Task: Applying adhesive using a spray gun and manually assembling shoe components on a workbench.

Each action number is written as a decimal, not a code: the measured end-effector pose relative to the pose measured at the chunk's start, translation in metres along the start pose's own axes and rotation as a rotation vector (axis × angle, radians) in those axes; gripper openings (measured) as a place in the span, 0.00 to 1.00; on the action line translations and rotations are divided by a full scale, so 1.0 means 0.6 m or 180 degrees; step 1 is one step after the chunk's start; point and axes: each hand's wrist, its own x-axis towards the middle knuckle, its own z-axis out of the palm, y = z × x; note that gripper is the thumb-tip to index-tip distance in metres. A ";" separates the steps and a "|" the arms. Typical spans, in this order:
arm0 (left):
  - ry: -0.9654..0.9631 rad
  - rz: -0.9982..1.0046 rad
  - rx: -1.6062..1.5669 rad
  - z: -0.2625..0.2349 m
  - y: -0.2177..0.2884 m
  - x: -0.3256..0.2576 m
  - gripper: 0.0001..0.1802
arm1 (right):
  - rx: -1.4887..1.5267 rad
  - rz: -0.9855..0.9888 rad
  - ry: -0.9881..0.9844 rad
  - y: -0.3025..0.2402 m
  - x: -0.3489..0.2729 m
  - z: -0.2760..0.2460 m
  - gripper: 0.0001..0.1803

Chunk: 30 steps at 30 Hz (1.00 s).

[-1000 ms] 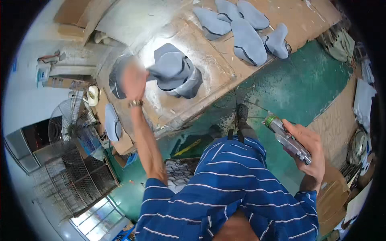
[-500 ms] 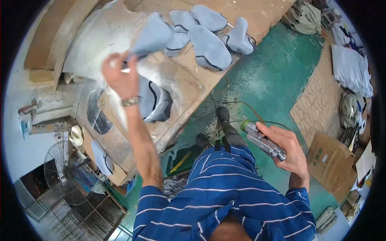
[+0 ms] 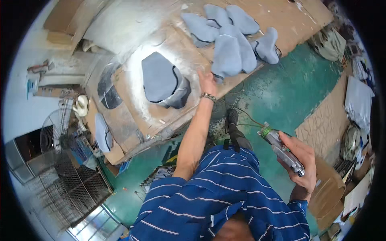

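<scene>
- Up top, left hand (image 3: 207, 83) open, fingers spread, reaching at the edge of the grey fabric pile (image 3: 231, 38) on the desk (image 3: 132, 96).
- Lower right, right hand (image 3: 299, 162) closed around a spray gun (image 3: 281, 149).
- Centre left, single grey fabric piece (image 3: 161, 80) flat on the desk.

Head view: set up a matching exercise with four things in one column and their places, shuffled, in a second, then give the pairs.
Things:
1. metal spray gun
2. pile of grey-blue fabric pieces
3. single grey-blue fabric piece with dark trim
4. round wire fan

Places:
A. far end of the cardboard-covered table
B. in the right hand
C. on the floor at the left
D. on the whitened patch, left of the left hand

Pairs: 1-B, 2-A, 3-D, 4-C
</scene>
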 end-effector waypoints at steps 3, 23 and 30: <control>0.0167 -0.0180 -0.0766 0.063 -0.023 -0.042 0.36 | -0.0137 0.0056 -0.0033 -0.006 0.009 -0.005 0.39; 0.1017 0.0448 -0.1158 0.002 -0.084 -0.100 0.32 | -0.0254 -0.0364 -0.0181 -0.088 0.061 0.022 0.33; 0.0010 0.0357 0.0272 -0.105 0.018 -0.267 0.25 | -0.0446 -0.0326 -0.0043 -0.088 0.081 0.030 0.31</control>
